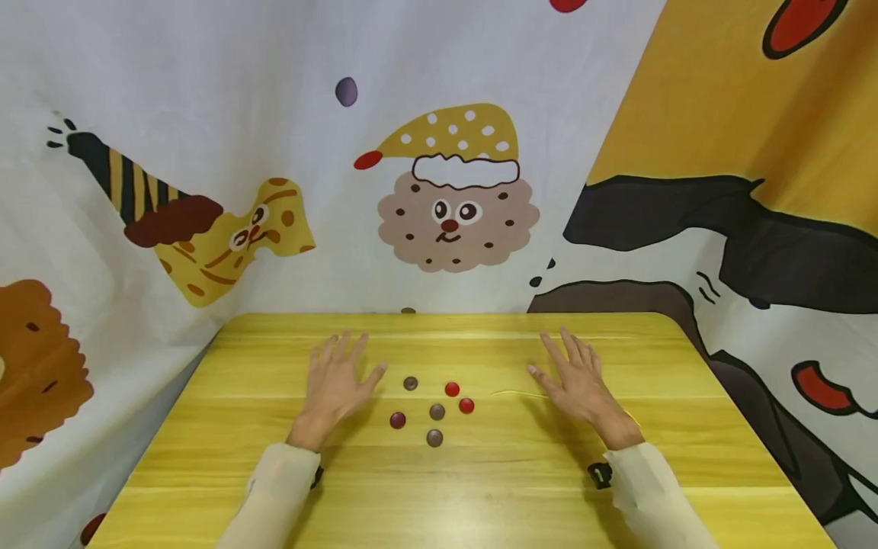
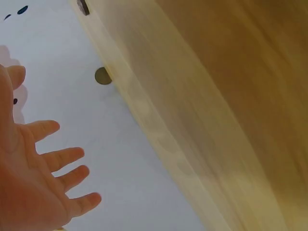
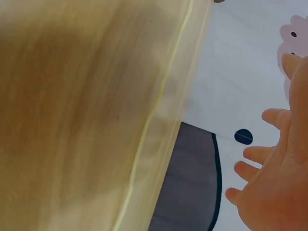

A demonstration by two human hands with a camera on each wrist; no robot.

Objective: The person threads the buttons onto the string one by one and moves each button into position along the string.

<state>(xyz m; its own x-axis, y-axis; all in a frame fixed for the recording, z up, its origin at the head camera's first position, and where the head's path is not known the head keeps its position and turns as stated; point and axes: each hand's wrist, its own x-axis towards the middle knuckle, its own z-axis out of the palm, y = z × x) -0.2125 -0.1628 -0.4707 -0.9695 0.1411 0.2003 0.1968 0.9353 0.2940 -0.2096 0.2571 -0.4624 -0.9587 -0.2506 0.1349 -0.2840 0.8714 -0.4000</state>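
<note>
Over the yellow wood-grain table, my left hand (image 1: 336, 387) hovers with its fingers spread and holds nothing. Opposite it, my right hand (image 1: 580, 389) is likewise spread and bare. Between them lie several small, round, button-like discs: a brown one (image 1: 410, 383) closest to the left hand, two more greyish-brown discs (image 1: 437, 412), a dark red disc (image 1: 398, 420), and two bright red discs (image 1: 466, 406). A thin yellow cord (image 3: 143, 137) runs along the tabletop under the right hand. Both wrist views show the palms and separated fingers, touching nothing.
The wooden table (image 1: 357, 503) has rounded far corners. Behind it hangs a white cloth (image 1: 274, 99) printed with cartoon food figures. Pale sleeves (image 1: 281, 488) cover both forearms, and a black device (image 1: 600, 475) sits at the right wrist.
</note>
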